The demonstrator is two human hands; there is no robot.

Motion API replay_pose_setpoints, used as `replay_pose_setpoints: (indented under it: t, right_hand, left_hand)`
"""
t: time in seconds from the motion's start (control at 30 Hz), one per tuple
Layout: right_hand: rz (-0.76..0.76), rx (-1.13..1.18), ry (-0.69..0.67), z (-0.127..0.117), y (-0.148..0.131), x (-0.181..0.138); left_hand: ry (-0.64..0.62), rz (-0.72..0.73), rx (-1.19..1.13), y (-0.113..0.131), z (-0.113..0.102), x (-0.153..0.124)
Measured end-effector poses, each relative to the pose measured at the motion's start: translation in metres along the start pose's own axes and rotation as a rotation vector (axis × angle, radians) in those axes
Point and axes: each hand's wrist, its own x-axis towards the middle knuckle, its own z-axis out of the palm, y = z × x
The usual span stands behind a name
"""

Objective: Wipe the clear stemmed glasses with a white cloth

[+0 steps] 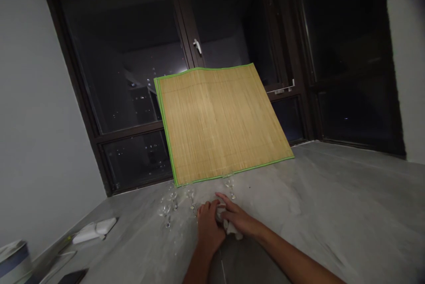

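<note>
My left hand [210, 224] is closed, its fingers curled round what looks like a small clear glass [219, 213], mostly hidden between both hands. A pale cloth [233, 230] is bunched in my right hand [241, 219], whose fingers press against that glass from the right. Several small stemmed glasses stand upright on the grey surface beyond and left of my hands: one glass [165, 211] is furthest left, another glass [190, 194] stands nearer my left hand, and a third glass [229, 182] is just past my right fingertips.
A bamboo mat [219, 120] with green edging leans against the dark window [126, 62] behind the glasses. To the left lie a white device [94, 230] with a cable and a dark flat object [73, 277]. A white-and-blue container [15, 259] stands at the lower left corner.
</note>
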Motion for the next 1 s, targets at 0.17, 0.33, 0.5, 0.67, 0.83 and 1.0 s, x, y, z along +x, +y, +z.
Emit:
replay_pose_setpoints:
  t: [0.17,0.33,0.5,0.67,0.83,1.0]
  right_hand:
    - [-0.113,0.014,0.003,-0.003,0.001,0.002]
    - [-0.158,-0.031,0.13,-0.005,0.0,0.007]
    - [-0.187,-0.02,0.169,-0.007,-0.011,0.006]
    - [-0.192,0.14,0.257,-0.012,-0.014,0.009]
    - [-0.193,0.135,0.375,-0.014,-0.014,0.01]
    - [-0.254,0.114,0.518,-0.016,-0.022,0.006]
  left_hand:
    - [0.032,-0.008,-0.061,0.002,0.002,0.0]
    - [0.086,-0.075,-0.207,-0.001,0.006,0.003]
    - [0.101,-0.049,-0.29,-0.006,0.009,0.005]
    - [0.1,0.011,-0.289,-0.009,0.011,0.006]
    - [0.087,-0.002,-0.36,-0.007,0.011,0.006]
    - [0.061,-0.052,-0.446,-0.002,0.008,0.007]
